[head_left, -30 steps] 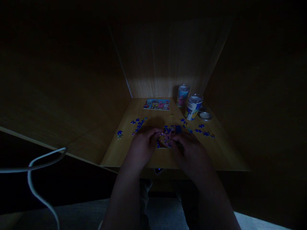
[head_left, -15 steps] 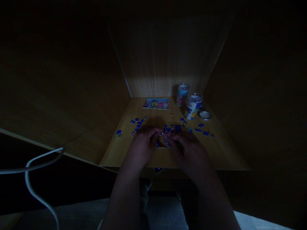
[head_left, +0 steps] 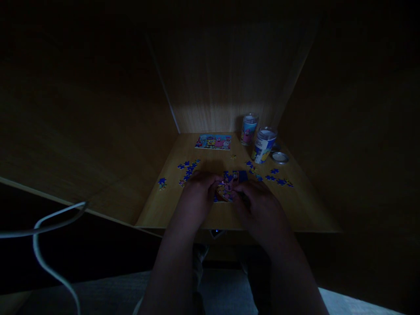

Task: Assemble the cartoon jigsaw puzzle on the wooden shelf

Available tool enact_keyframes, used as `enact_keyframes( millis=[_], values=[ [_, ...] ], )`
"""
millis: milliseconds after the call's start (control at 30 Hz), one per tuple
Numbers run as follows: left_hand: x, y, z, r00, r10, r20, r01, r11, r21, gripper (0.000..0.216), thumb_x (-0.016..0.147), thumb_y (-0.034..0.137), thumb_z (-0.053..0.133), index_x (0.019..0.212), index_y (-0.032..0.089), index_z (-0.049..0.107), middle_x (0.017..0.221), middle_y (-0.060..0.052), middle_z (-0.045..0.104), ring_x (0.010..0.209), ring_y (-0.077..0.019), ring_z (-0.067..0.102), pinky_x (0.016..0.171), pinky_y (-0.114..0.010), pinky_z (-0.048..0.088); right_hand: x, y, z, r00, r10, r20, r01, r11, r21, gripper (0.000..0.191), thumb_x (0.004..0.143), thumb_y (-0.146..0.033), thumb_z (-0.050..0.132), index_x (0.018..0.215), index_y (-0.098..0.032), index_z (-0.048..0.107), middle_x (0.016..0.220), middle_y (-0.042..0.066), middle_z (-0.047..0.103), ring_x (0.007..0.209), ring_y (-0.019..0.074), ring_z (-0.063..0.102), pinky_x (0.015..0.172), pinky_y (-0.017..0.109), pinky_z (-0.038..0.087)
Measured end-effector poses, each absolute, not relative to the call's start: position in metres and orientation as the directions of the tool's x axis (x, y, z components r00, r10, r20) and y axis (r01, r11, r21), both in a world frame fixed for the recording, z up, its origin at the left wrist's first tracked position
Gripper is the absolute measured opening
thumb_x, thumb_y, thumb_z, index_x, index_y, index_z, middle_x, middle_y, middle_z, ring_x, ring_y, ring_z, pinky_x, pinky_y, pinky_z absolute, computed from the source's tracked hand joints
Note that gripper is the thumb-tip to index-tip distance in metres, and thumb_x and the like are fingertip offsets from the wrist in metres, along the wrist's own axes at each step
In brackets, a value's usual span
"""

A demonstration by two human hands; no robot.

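A partly joined jigsaw puzzle (head_left: 231, 183) lies on the wooden desk (head_left: 164, 205) in dim light. My left hand (head_left: 196, 200) and my right hand (head_left: 260, 205) meet over its near edge, fingers curled and pinched together on the puzzle pieces. Exactly which piece each hand holds is too dark to tell. Loose blue pieces (head_left: 187, 169) lie to the left of my hands, and more loose pieces (head_left: 274, 177) to the right.
A finished picture card (head_left: 214, 141) lies at the back of the desk. Two printed cans (head_left: 249, 128) (head_left: 264, 145) and a round lid (head_left: 280, 157) stand at the back right. Wooden walls close in both sides. A white cable (head_left: 49, 245) hangs at left.
Both hands stay over the puzzle, fingers shifting only slightly. The view has drifted a little.
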State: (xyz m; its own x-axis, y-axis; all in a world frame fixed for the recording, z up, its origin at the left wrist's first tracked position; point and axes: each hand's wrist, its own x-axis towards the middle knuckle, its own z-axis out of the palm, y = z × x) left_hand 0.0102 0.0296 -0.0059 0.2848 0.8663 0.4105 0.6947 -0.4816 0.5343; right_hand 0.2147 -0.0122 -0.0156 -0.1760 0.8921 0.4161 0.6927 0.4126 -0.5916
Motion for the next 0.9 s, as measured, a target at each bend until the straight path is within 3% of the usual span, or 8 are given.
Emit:
enact_keyframes(
  millis=[267, 567, 900],
  values=[
    [0.0071, 0.027, -0.0051, 0.269, 0.839, 0.474, 0.702, -0.508, 0.5, 0.036, 0.097, -0.002, 0.06, 0.11, 0.024, 0.081, 0.113, -0.005, 0.082, 0.113, -0.0265, 0.072, 0.101, -0.042, 0.056, 0.2136, -0.0135, -0.0132, -0.169, 0.904, 0.392, 0.697, 0.391, -0.6, 0.009, 0.106, -0.023, 0.063, 0.108, -0.025, 0.071, 0.117, 0.007, 0.079, 0.111, 0.0269, 0.07, 0.098, 0.044, 0.053],
    [0.0098, 0.0248, -0.0027, 0.402, 0.814, 0.419, 0.713, -0.565, 0.415, 0.049, 0.088, -0.008, 0.061, 0.114, 0.027, 0.084, 0.112, -0.005, 0.084, 0.11, -0.0282, 0.071, 0.1, -0.045, 0.055, 0.2136, -0.0131, -0.0129, -0.172, 0.904, 0.392, 0.697, 0.393, -0.599, 0.009, 0.106, -0.024, 0.063, 0.108, -0.025, 0.072, 0.116, 0.007, 0.079, 0.109, 0.0269, 0.071, 0.096, 0.044, 0.054],
    [0.0095, 0.0248, -0.0018, 0.416, 0.816, 0.402, 0.703, -0.569, 0.426, 0.054, 0.086, -0.012, 0.06, 0.111, 0.027, 0.087, 0.11, -0.003, 0.085, 0.107, -0.0281, 0.071, 0.099, -0.045, 0.056, 0.2137, -0.0128, -0.0143, -0.175, 0.895, 0.41, 0.694, 0.408, -0.593, 0.01, 0.106, -0.021, 0.063, 0.109, -0.024, 0.072, 0.116, 0.007, 0.079, 0.111, 0.0272, 0.071, 0.098, 0.044, 0.054]
  ],
)
